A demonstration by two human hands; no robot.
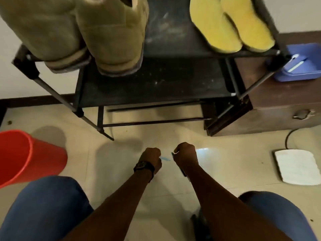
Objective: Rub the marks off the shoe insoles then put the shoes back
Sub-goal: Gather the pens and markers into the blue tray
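Since L hand (150, 158) & R hand (185, 156) each have grip clamped on a tiny blue piece (165, 159) over the floor (112, 171), it may snap or drop; yellow insoles (212, 26) sit atop rack (191, 53).

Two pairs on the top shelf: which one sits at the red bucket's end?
The olive-green boots, at the left end, on the side of the red bucket; the yellow pair sits at the right end.

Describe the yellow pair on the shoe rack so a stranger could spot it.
Find the black shoe rack by the wall and look at its top shelf. The yellow pair lies at the right end. Unlike the tall olive boots at the left end, it is flat and bright.
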